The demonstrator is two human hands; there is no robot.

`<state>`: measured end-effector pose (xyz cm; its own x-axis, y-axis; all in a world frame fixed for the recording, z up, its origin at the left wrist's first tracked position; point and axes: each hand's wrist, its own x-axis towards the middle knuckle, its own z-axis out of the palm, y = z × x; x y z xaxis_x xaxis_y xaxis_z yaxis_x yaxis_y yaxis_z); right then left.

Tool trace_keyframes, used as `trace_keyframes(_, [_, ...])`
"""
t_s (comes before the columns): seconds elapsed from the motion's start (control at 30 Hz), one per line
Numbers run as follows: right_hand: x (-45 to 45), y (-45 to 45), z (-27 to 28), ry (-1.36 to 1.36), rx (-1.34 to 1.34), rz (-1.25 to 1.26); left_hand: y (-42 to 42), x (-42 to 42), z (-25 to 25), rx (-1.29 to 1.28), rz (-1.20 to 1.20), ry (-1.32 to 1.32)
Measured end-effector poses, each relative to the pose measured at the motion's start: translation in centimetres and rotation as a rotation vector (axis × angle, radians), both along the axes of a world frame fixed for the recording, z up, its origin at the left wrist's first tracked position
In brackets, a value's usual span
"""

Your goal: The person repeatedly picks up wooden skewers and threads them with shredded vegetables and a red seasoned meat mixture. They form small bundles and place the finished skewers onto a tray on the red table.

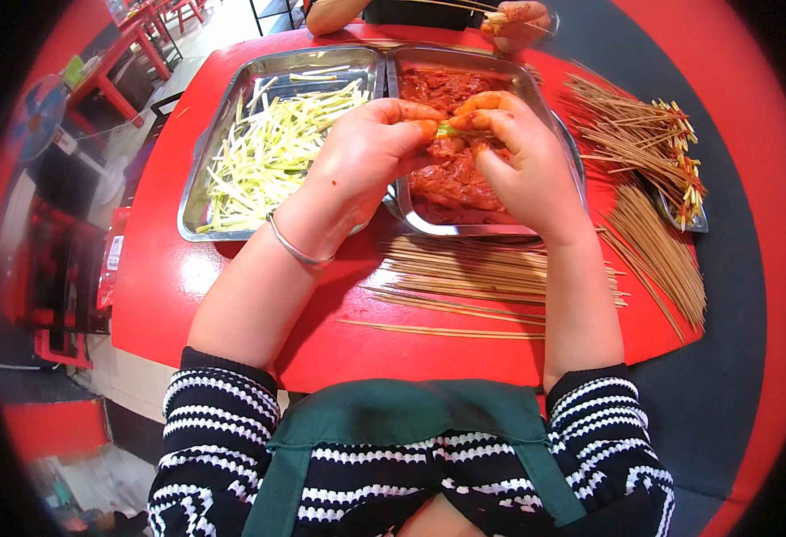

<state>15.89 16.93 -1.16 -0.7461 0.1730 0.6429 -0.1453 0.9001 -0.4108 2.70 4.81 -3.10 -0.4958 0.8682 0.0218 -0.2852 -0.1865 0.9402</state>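
My left hand (383,144) and my right hand (510,144) meet above a metal tray (470,229) of raw meat in red marinade (457,178). Between their fingertips is a short pale-green vegetable strip (445,129), pinched from both sides; some red meat hangs just under it. Red sauce coats the fingertips. Whether a skewer is also in my fingers cannot be made out. Left of the meat, a second metal tray (195,218) holds many cut pale-green vegetable strips (265,154), partly behind my left forearm.
Loose bamboo skewers (460,268) lie on the red table (165,282) below the meat tray, with another bundle (661,255) to the right. Loaded skewers (635,127) are piled on a tray (698,220) at the right edge. Across the table, another person's hand (517,27) holds a loaded skewer.
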Motion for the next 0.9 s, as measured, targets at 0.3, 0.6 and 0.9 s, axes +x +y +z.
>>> trace_keyframes(0.3, [-0.7,-1.0,-1.0,0.054,-0.009,-0.113,0.0,0.5,0.3,-0.011,-0.017,0.054])
trace_keyframes(0.6, [-0.5,-1.0,-0.5,-0.052,-0.502,-0.098,-0.6,1.1,0.8,-0.059,-0.051,0.290])
trace_keyframes(0.9, [-0.2,-1.3,0.3,0.092,0.214,-0.047,-0.2,-0.4,-0.1,-0.101,0.004,0.180])
